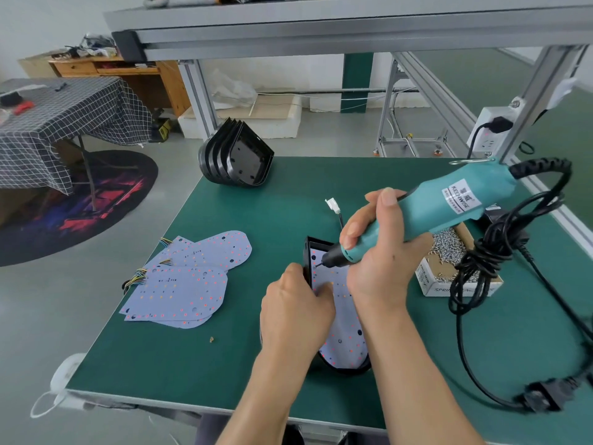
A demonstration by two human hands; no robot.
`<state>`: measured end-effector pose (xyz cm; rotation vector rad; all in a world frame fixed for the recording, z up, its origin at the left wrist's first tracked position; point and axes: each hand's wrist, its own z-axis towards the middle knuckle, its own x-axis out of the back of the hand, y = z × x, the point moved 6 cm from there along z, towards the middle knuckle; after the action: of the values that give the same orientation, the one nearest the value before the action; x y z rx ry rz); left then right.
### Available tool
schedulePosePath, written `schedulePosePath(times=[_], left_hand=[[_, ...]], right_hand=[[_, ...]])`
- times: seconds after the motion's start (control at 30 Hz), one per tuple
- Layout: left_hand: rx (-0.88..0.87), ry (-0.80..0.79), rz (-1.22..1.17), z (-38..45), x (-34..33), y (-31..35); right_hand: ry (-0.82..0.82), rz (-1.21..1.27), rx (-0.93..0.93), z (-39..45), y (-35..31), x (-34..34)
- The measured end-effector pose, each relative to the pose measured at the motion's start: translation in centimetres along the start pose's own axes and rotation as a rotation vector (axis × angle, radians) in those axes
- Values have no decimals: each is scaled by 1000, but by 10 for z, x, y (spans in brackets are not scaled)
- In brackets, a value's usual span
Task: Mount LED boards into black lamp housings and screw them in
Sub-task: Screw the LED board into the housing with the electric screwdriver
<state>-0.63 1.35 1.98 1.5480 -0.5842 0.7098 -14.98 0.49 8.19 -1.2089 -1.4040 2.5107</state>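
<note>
A black lamp housing point(308, 252) lies on the green table point(224, 364) with a pale LED board point(345, 342) seated inside it. My right hand point(378, 252) grips a teal electric screwdriver point(449, 203), whose bit tip touches the board near its top left corner. My left hand point(295, 306) holds the housing's left edge, thumb on the rim and fingertips on the board. A white connector point(332, 205) on a black wire sticks out behind the housing.
Several loose LED boards point(186, 277) lie stacked at the left. A stack of empty black housings point(236, 154) stands at the table's far edge. An open cardboard box of screws point(449, 255) sits at the right, under the screwdriver's coiled black cable point(491, 252).
</note>
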Motion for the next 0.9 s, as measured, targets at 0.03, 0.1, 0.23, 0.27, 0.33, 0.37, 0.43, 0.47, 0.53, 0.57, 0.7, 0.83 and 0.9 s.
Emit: schedulePosePath(times=[0.03, 0.1, 0.23, 0.27, 0.33, 0.37, 0.43, 0.47, 0.53, 0.57, 0.7, 0.83, 0.9], left_hand=[[-1, 6, 2, -1, 1, 1], [-2, 16, 4, -2, 2, 1], [11, 20, 4, -4, 2, 1], [15, 20, 2, -4, 3, 1], [15, 22, 2, -5, 3, 1], [13, 24, 2, -5, 3, 1], [9, 28, 3, -5, 3, 2], [7, 29, 3, -6, 3, 3], [4, 31, 0, -6, 3, 3], [3, 32, -4, -6, 4, 3], [2, 45, -17, -8, 6, 3], [-8, 54, -16, -10, 7, 4], [-10, 47, -14, -9, 6, 4]], right_hand=[[-16, -5, 14, -1, -2, -2], [-44, -18, 35, -4, -5, -6], [-42, -19, 20, -5, -6, -7], [-38, -20, 17, -4, -6, -6], [-33, -20, 16, -4, -6, -5], [-34, -19, 16, -4, -6, -5], [-39, -21, 17, -4, -6, -6], [-39, -23, 18, -4, -6, -6], [-35, -21, 17, -4, -6, -6], [-30, -17, 16, -4, -6, -6], [-20, -11, 13, -6, -6, -6], [-16, -23, 4, -6, -6, -6], [-17, -20, 9, -6, -7, -6]])
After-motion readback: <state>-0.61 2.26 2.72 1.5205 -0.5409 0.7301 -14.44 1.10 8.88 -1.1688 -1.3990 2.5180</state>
